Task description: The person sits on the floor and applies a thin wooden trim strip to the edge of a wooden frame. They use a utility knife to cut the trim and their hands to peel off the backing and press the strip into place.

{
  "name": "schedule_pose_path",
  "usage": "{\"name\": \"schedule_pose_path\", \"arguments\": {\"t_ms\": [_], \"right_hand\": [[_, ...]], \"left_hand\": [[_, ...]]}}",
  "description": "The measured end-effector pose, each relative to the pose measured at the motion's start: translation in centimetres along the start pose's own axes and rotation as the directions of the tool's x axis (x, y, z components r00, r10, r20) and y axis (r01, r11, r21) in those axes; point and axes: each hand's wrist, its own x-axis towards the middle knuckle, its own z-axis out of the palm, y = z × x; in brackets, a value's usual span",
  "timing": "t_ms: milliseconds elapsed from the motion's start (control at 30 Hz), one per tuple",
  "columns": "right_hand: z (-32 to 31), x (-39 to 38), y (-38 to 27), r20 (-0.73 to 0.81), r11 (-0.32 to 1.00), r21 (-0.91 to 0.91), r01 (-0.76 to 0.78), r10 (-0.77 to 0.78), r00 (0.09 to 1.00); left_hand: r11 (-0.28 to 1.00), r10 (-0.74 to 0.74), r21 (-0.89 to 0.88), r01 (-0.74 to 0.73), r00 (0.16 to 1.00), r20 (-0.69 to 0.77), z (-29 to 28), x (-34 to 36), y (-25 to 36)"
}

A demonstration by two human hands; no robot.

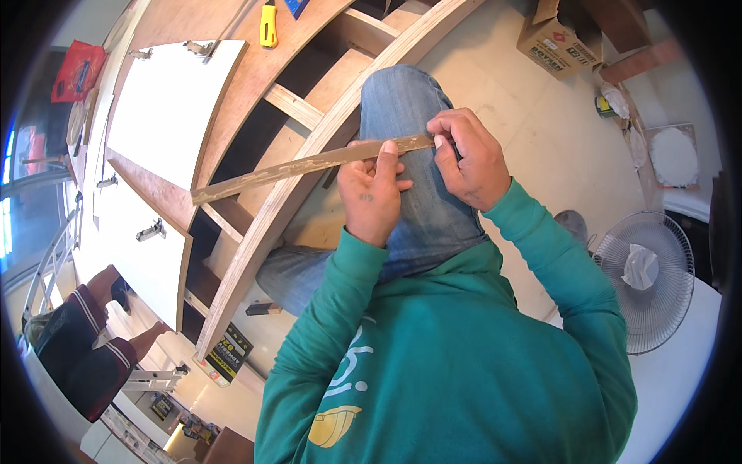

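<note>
A long, thin brown strip (286,168) with a pale, patchy surface stretches across my raised knee and the wooden frame (309,155). My left hand (371,193) is closed round it, the thumb pressing on top and the fingers beneath. At the strip's right end, my right hand (473,161) pinches the tip between thumb and fingers. The far left end reaches over the frame's openings to the corner of a white panel (174,100) fitted with metal hinges. A second white hinged panel (139,247) lies nearer on the same frame.
On the plywood rests a yellow utility knife (268,27). A black-and-yellow container (226,357) stands beside the frame's near end. Another person's legs in dark shorts (81,348) show at left, near a ladder (50,255). Rightward are a cardboard box (558,48) and a fan (672,286).
</note>
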Motion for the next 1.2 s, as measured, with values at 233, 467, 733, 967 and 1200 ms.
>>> {"name": "schedule_pose_path", "arguments": {"t_ms": [233,467,733,967,1200], "right_hand": [[-0.7,0.7,-0.2,-0.005,0.972,-0.150,0.179,-0.181,0.983],[-1.2,2.0,0.0,0.118,0.918,-0.242,0.314,-0.293,0.949],[-0.2,3.4,0.8,0.272,0.864,-0.290,0.412,-0.338,0.901],[0.2,2.6,0.7,0.252,0.886,-0.298,0.355,-0.285,0.925],[-1.5,0.9,1.4,0.097,0.941,0.290,-0.174,0.152,0.984]], "left_hand": [[0.995,0.095,-0.006,-0.095,0.993,0.066,0.3,-0.5,0.7],[0.986,0.133,0.087,-0.139,0.989,0.071,0.6,-0.7,1.6],[0.994,0.083,0.067,-0.089,0.993,0.082,0.3,-0.3,1.6],[0.997,0.076,-0.025,-0.075,0.997,0.016,1.0,0.5,0.7],[0.998,0.049,-0.041,-0.049,0.999,-0.005,0.2,1.0,-0.3]]}}
